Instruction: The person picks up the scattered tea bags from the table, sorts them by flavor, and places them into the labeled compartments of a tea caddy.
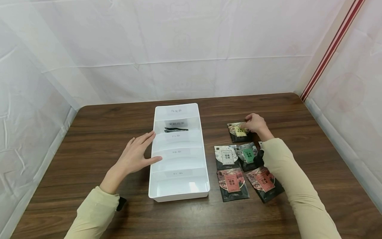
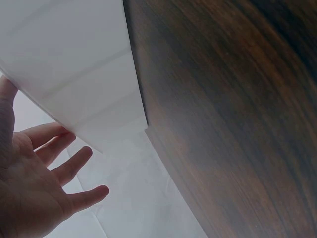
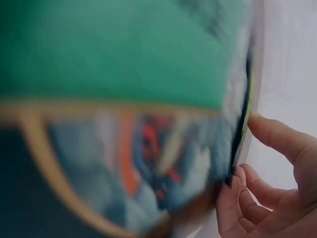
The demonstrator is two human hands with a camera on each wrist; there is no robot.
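Packets lie in a loose cluster on the table (image 1: 89, 126) right of the tray (image 1: 179, 191), and the tray serves as the landmark for everything here.

Left of the tray, the left hand (image 1: 135, 156) rests flat against its left wall, fingers straight and spread, holding nothing; it seems to be steadying the tray. Inside the tray, the second compartment from the far end holds one dark packet (image 1: 176, 129); the other compartments look bare, each with a paper label.

Right of the tray, five packets show: white (image 1: 226, 156), green (image 1: 248, 154), two red (image 1: 232, 184) (image 1: 265, 182), and, farthest back, the yellow packet (image 1: 238, 132). The right hand (image 1: 253, 123) is on that one, fingers curled at its far edge, seemingly pinching it.

To do the lift well, I would judge it best to get the thumb under the thin edge, raise the yellow packet clear of the green one just beside it, and keep the left hand braced on the tray.

The head view alone gives the layout, labels and colours. The left wrist view shows the left hand's (image 2: 34, 193) open palm and fingers (image 2: 74, 163) against the tray (image 2: 64, 59) wall. The right wrist view, blurred, shows the right hand's fingertips (image 3: 270, 131) at a packet's edge, confirming contact, though which packet fills the frame is hard to tell.
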